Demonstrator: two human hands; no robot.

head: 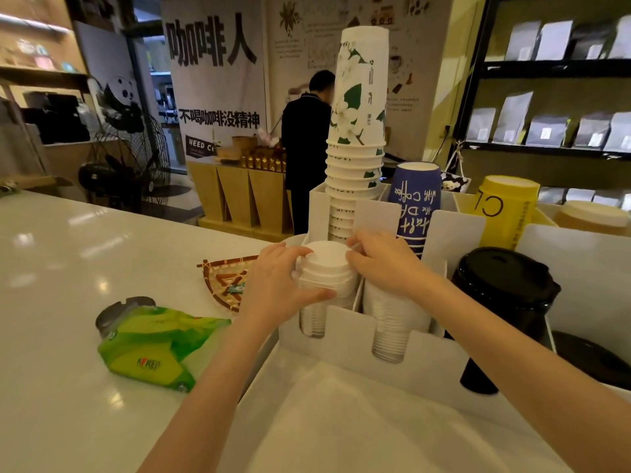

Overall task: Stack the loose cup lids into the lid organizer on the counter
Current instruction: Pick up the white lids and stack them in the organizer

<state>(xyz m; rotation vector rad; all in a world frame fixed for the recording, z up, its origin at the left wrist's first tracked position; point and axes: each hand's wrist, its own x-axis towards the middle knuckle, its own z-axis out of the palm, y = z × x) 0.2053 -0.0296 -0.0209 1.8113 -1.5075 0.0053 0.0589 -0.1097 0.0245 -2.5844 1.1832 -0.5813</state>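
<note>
A stack of white cup lids stands in the front left slot of the white lid organizer on the counter. My left hand wraps the stack's left side, thumb across its front. From the right, my right hand pinches the top lids with its fingertips. A second white lid stack fills the slot beside it, under my right wrist. A stack of black lids sits in the slot further right.
Tall stacks of white, blue and yellow paper cups stand in the organizer's back slots. A green wipes packet and a small woven tray lie on the white counter to the left. A person stands beyond the counter.
</note>
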